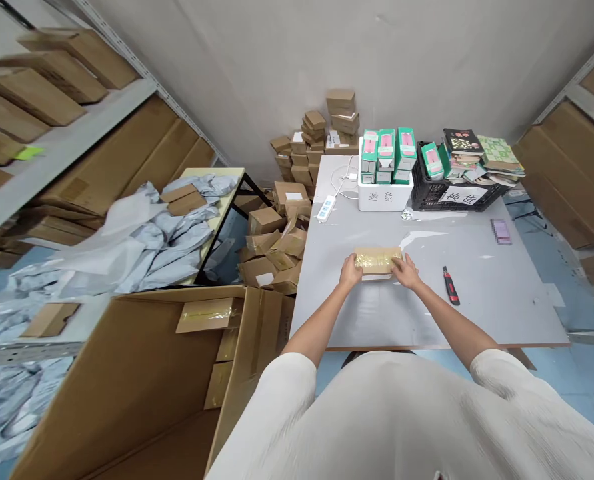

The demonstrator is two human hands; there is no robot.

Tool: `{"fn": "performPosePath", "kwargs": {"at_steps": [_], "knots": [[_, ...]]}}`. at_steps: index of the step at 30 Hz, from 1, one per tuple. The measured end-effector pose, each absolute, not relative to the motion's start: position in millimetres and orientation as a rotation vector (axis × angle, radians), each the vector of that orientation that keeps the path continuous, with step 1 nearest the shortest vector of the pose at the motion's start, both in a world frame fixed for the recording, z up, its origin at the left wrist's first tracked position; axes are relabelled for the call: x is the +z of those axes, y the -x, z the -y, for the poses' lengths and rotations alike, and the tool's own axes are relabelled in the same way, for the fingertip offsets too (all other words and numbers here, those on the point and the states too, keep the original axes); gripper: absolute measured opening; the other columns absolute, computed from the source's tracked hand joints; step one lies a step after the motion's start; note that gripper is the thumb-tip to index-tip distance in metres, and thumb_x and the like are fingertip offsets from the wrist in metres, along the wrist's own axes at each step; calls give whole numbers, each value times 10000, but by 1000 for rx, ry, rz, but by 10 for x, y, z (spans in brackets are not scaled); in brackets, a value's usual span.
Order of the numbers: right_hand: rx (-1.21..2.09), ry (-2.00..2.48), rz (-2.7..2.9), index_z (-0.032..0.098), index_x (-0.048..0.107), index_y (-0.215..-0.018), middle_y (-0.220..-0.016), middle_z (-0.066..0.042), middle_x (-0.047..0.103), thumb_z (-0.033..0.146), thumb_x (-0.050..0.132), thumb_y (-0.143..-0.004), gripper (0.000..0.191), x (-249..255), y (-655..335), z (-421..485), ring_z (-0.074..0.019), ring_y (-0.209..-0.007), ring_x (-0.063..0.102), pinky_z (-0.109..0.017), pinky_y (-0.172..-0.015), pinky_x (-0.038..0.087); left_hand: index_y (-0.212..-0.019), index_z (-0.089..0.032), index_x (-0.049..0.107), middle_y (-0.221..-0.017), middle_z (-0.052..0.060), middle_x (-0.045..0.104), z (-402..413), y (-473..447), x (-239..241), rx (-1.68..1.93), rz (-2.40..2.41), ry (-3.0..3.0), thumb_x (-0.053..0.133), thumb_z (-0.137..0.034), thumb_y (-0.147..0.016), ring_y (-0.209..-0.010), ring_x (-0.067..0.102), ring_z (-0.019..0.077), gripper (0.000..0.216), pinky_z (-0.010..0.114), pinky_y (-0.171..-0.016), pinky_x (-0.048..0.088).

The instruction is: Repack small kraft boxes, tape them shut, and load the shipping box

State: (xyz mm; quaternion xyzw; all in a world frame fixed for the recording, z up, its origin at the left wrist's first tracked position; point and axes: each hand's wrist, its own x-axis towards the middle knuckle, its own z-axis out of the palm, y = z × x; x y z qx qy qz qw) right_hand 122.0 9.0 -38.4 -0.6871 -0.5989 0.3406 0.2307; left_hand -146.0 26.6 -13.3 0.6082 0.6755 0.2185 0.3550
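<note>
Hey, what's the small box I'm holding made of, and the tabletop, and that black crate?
Small box: brown cardboard, glossy on top, apparently wrapped in clear tape.
Tabletop: smooth grey surface, likely laminate over board; a brown edge shows.
Black crate: probably moulded plastic, given its lattice walls.

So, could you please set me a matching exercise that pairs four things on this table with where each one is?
Things:
1. small box
2. knife
3. power strip
4. phone

Places:
a. beside the white foam box
b. in front of the black crate
c. held between the left hand and the right hand
d. lying just right of the right hand

Pairs: 1-c, 2-d, 3-a, 4-b.
</note>
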Motion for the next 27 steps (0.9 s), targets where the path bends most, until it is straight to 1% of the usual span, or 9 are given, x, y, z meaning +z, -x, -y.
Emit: {"fn": "performPosePath", "kwargs": {"at_steps": [4, 7, 10, 13, 17, 20, 23, 27], "knots": [[991, 1928, 1647, 287, 660, -1510, -1734, -144, 421, 420, 687, -915, 610, -400, -1315, -90, -429, -1615, 366, -690, -1313, 318, -1506, -237, 575, -1458, 146, 687, -273, 1386, -246, 558, -1704, -1586, 703, -188, -910, -1328, 684, 292, 611, 443, -1174, 525], [967, 1940, 1658, 273, 652, -1518, -1713, -140, 441, 376, 672, -902, 625, -378, -1444, -86, -404, -1596, 409, -635, -1331, 331, -1517, -247, 588, -1457, 138, 689, -288, 1308, -277, 551, -1648, -1614, 712, -218, -909, -1299, 705, 289, 621, 446, -1163, 536], [964, 1932, 1664, 272, 662, -1509, -1712, -123, 449, 353, 664, -888, 626, -364, -1579, -54, -376, -1595, 423, -590, -1344, 333, -1552, -245, 578, -1514, 144, 655, -280, 1259, -277, 531, -1617, -1645, 685, -215, -929, -1341, 686, 294, 633, 448, -1176, 532], [965, 1837, 1700, 272, 697, -1464, -1672, -108, 513, 352, 654, -882, 589, -362, -1699, -14, -345, -1582, 447, -560, -1340, 348, -1566, -255, 575, -1582, 142, 613, -254, 1259, -259, 491, -1634, -1678, 672, -212, -944, -1443, 617, 321, 631, 473, -1208, 509], [841, 1775, 1679, 263, 775, -1311, -1516, -103, 662, 369, 599, -912, 449, -386, -1940, 28, -316, -1488, 546, -540, -1313, 385, -1557, -266, 585, -1634, 122, 585, -234, 1285, -230, 498, -1610, -1739, 664, -195, -931, -1521, 544, 335, 635, 503, -1255, 468], [755, 1929, 1580, 239, 794, -1249, -1385, -113, 730, 337, 557, -913, 423, -442, -2257, 81, -307, -1332, 650, -517, -1241, 463, -1577, -261, 568, -1654, 108, 579, -238, 1282, -222, 518, -1606, -1753, 635, -166, -908, -1540, 532, 322, 679, 520, -1305, 421], [717, 2190, 1454, 214, 794, -1250, -1326, -127, 758, 316, 558, -915, 423, -532, -2636, 174, -291, -1229, 693, -460, -1173, 507, -1579, -254, 569, -1644, 107, 591, -249, 1280, -236, 512, -1619, -1771, 626, -173, -901, -1550, 522, 327, 685, 542, -1332, 390], [737, 2440, 1316, 206, 777, -1263, -1280, -149, 776, 362, 599, -947, 395, -669, -3041, 314, -308, -1216, 705, -424, -1078, 530, -1558, -245, 583, -1612, 125, 599, -265, 1315, -282, 494, -1647, -1781, 642, -209, -910, -1556, 508, 317, 652, 504, -1319, 409]]}}
